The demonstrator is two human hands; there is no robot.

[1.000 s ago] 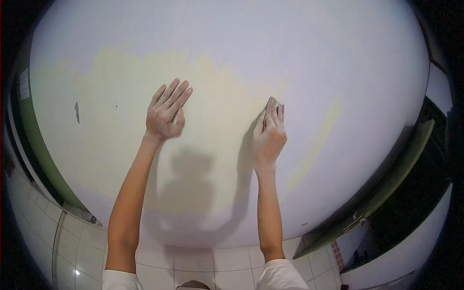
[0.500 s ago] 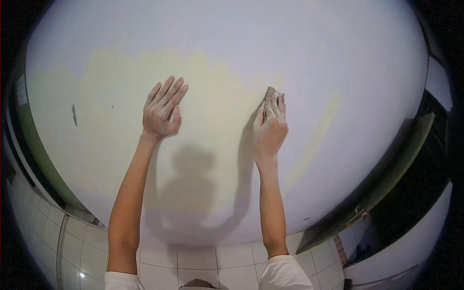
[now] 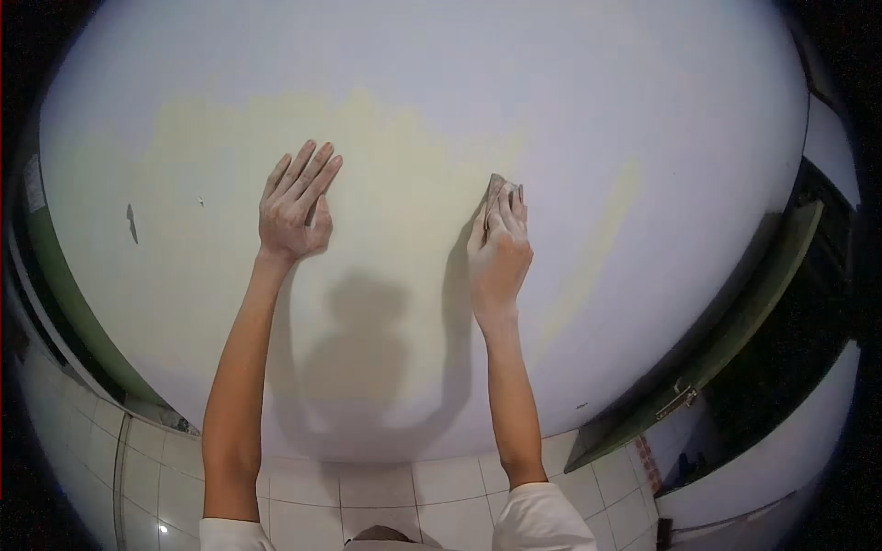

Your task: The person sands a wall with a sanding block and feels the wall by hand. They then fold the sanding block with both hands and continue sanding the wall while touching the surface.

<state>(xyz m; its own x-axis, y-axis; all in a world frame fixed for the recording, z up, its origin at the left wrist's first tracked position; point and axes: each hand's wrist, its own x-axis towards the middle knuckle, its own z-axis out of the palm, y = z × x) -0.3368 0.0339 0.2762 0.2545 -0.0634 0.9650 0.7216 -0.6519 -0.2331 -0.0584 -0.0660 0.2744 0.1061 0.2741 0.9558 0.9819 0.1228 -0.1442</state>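
My left hand point(image 3: 296, 207) lies flat against a wall point(image 3: 386, 220), fingers stretched out and pale with dust. To its right, my right hand point(image 3: 501, 262) presses a folded, greyish-brown piece of sandpaper point(image 3: 495, 186) to the wall. The fingers close over the sandpaper, so only its upper edge and a bit at the side show. Both hands rest on or beside a pale yellow area amid the whitish-lilac paint. A yellow streak point(image 3: 602, 239) slants down the wall to the right of my right hand.
A dark chipped mark point(image 3: 131, 223) and a small white chip point(image 3: 200, 200) are on the wall at left. At right stands an open door point(image 3: 717, 358) with a metal handle point(image 3: 677, 404). White floor tiles point(image 3: 377, 487) run along the wall's foot.
My right hand has slid slightly down and left over the wall with the sandpaper. My left hand stays flat in about the same spot. The view has shifted a little.
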